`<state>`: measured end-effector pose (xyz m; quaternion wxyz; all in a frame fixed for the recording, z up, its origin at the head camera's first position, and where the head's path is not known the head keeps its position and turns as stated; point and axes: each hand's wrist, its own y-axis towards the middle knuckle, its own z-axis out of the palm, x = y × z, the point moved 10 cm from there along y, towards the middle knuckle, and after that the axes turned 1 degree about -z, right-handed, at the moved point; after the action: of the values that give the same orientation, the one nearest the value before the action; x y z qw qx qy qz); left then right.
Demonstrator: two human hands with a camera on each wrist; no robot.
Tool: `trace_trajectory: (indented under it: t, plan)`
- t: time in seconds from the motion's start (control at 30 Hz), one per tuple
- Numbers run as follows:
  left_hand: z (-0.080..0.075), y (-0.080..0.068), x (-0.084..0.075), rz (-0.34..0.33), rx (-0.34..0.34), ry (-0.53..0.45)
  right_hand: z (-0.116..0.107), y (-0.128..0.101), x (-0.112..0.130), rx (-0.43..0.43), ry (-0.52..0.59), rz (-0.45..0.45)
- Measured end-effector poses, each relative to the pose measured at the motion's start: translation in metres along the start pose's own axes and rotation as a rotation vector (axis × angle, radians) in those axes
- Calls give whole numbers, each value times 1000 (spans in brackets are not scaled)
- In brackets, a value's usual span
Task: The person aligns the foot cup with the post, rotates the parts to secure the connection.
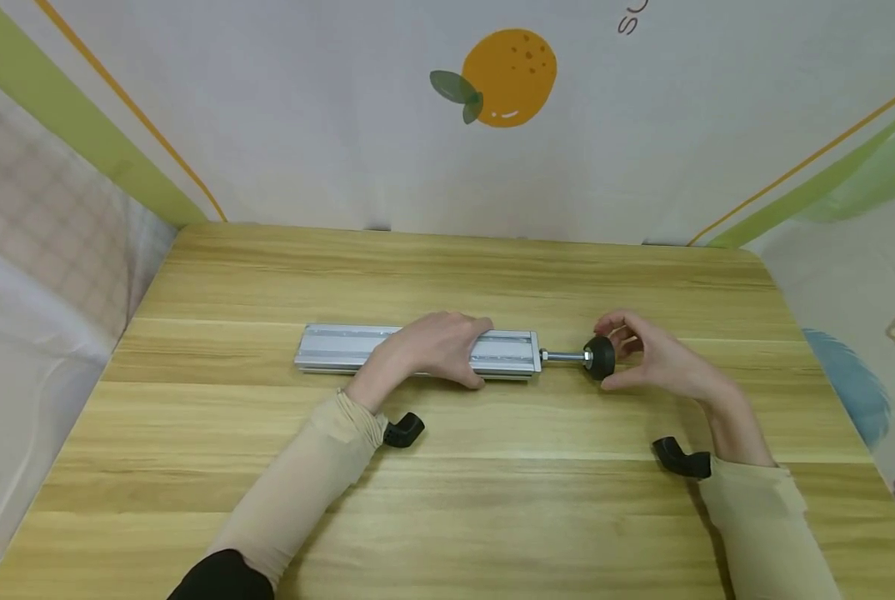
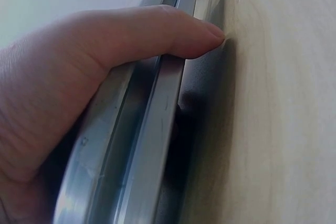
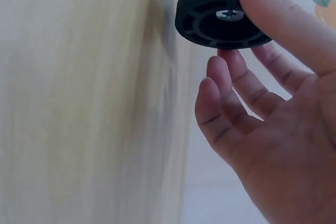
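A silver slotted aluminium profile (image 1: 335, 346) lies left to right across the middle of the table. My left hand (image 1: 442, 343) grips it from above near its right half, thumb over the near side; the left wrist view shows that thumb (image 2: 157, 32) across the slotted side. From the profile's right end sticks out a threaded rod (image 1: 565, 357) with nuts, ending in a black round levelling foot (image 1: 601, 358). My right hand (image 1: 665, 360) pinches the foot's rim between thumb and fingers. In the right wrist view the foot's ribbed underside (image 3: 202, 29) shows a screw at its centre.
The wood-grain table (image 1: 492, 500) has rounded far corners. Behind it hangs a white cloth (image 1: 305, 125) printed with an orange fruit. Black curved wrist pieces (image 1: 405, 430) stick out from both beige sleeves (image 1: 766, 517).
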<state>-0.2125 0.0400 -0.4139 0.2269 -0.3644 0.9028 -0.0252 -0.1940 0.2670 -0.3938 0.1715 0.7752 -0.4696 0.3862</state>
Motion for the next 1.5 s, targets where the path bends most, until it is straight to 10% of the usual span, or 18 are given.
trace_trajectory:
  t: [1.5]
  plan:
    - [1, -1, 0, 0, -3, 6, 6, -8, -10, 105, -55, 77]
